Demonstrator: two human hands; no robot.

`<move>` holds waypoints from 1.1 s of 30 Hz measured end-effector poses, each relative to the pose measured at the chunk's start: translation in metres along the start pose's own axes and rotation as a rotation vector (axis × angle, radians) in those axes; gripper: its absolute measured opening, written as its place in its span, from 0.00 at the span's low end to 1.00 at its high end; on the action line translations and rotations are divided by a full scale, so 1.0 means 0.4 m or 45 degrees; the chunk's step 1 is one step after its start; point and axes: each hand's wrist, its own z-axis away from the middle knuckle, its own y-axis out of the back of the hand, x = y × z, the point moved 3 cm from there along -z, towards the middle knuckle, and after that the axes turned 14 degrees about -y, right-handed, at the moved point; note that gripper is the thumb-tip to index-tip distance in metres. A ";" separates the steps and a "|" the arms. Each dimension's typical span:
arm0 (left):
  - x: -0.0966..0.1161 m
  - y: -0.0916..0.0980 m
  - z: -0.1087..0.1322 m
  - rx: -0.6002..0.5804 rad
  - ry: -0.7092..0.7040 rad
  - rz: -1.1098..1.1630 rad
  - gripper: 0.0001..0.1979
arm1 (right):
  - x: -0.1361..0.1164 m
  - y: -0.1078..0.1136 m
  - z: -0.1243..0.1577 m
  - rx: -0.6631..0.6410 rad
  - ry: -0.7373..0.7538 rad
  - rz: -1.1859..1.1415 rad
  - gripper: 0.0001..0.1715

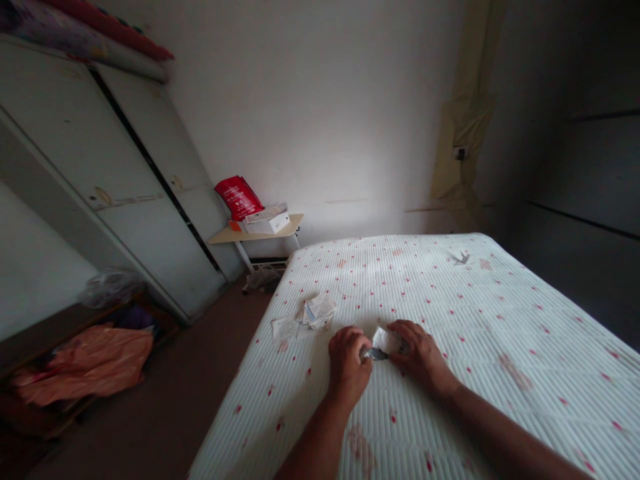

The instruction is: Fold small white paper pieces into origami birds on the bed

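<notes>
Both hands meet low over the bed, close together. My right hand [417,350] is closed on a small white piece of paper [385,340], which looks folded or curled. My left hand [349,360] is closed too, its fingertips at a small grey, shiny-looking piece [376,354] that touches the paper's lower edge. What that grey piece is, I cannot make out. Beyond my left hand lies a loose pile of printed paper slips [317,311], several of them overlapping on the bed.
A white quilted bed cover [425,413] with red dots spreads under my hands. A grey shape [461,258] lies or is printed at its far right. A small table [254,235] holds a red bag [239,198] and a white box [270,223]. Cabinets [135,180] stand left.
</notes>
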 end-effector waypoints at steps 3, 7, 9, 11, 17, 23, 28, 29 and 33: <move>0.000 -0.001 0.001 0.003 -0.008 -0.002 0.13 | 0.007 -0.006 -0.002 0.037 0.104 -0.107 0.25; -0.002 -0.005 0.001 -0.015 -0.027 -0.030 0.11 | 0.007 -0.010 0.003 0.097 0.236 -0.153 0.19; -0.002 -0.008 0.001 -0.027 -0.045 -0.050 0.10 | -0.005 -0.004 0.009 0.156 0.332 -0.118 0.18; -0.004 -0.010 0.001 -0.038 -0.054 -0.066 0.09 | -0.024 0.006 0.019 0.234 0.428 -0.057 0.16; -0.008 -0.010 0.003 -0.049 -0.057 0.012 0.10 | -0.063 0.026 0.040 0.211 0.585 0.033 0.06; -0.014 0.004 -0.004 0.082 -0.065 0.235 0.11 | -0.045 0.030 0.040 -0.082 0.321 -0.349 0.05; -0.016 0.015 -0.005 0.039 0.064 0.709 0.09 | -0.030 0.023 0.028 -0.268 -0.098 -0.834 0.13; -0.015 0.013 -0.004 0.006 0.108 0.823 0.09 | -0.030 0.019 0.026 -0.300 -0.148 -0.917 0.14; -0.015 -0.005 0.001 -0.020 0.289 1.153 0.11 | -0.041 0.012 0.026 -0.382 -0.256 -1.091 0.15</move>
